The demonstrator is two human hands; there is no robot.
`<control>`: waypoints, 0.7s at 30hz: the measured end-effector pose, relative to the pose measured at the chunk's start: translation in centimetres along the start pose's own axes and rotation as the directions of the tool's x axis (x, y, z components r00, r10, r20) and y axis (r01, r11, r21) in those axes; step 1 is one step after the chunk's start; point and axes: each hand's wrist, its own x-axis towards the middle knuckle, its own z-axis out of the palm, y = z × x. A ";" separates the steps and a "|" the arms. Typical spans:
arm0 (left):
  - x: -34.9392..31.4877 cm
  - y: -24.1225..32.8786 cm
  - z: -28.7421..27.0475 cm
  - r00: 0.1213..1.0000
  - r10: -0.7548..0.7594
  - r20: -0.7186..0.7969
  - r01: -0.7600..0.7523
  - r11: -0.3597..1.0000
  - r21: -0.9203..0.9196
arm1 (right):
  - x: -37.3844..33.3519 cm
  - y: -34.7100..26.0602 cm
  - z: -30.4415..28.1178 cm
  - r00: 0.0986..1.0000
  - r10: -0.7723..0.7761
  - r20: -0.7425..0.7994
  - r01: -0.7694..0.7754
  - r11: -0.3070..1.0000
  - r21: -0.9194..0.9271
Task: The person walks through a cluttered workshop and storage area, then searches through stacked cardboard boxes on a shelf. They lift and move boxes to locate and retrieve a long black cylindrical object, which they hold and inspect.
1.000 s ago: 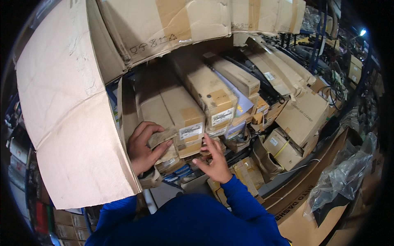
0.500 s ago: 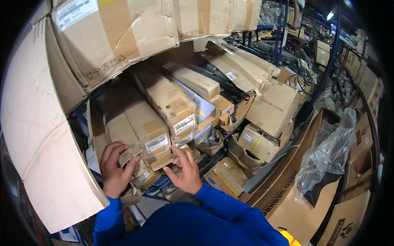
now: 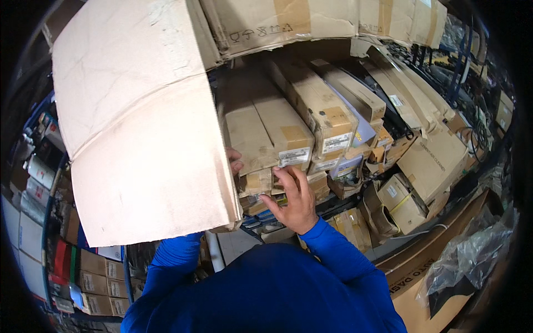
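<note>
A long brown carton (image 3: 277,127) with a white label on its end lies among stacked boxes. Below its front end is a smaller taped box end (image 3: 256,182). My right hand (image 3: 297,202) is at this box end, thumb and forefinger spread apart at its right side, fingertips close to or touching the cardboard. Only a few fingers of my left hand (image 3: 235,162) show, bent at the left side of the boxes. A big cardboard flap (image 3: 150,161) hides the rest of that hand and its wrist.
More long cartons (image 3: 327,119) lie to the right, beside an open-topped box (image 3: 397,202) and a large square carton (image 3: 433,158). Big cartons (image 3: 311,22) overhang the stack. A clear plastic bag (image 3: 472,261) rests at the lower right. Shelved small boxes (image 3: 100,280) stand lower left.
My view has swung left, so everything sits further right and the flap now covers most of my left hand. My right hand has come nearer the smaller box end below the long carton.
</note>
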 end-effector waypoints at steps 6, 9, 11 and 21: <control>-1.8 -2.7 -1.1 0.996 0.016 0.084 0.005 0.971 -0.238 | 0.1 -1.6 -0.2 0.972 0.226 0.063 -0.234 0.938 0.256; -2.9 -4.5 -1.9 0.997 0.065 -0.042 -0.066 0.997 -0.026 | 0.4 -1.2 0.0 0.973 0.226 0.046 -0.231 0.952 0.203; -3.7 -6.2 -3.3 0.964 0.193 -0.181 -0.158 0.969 0.192 | 0.7 -1.2 0.2 0.966 0.257 0.012 -0.251 0.934 0.253; -8.0 -12.0 -8.2 0.950 0.293 -0.112 -0.111 0.649 0.753 | 0.4 -0.6 0.5 0.933 0.357 0.043 -0.345 0.856 0.385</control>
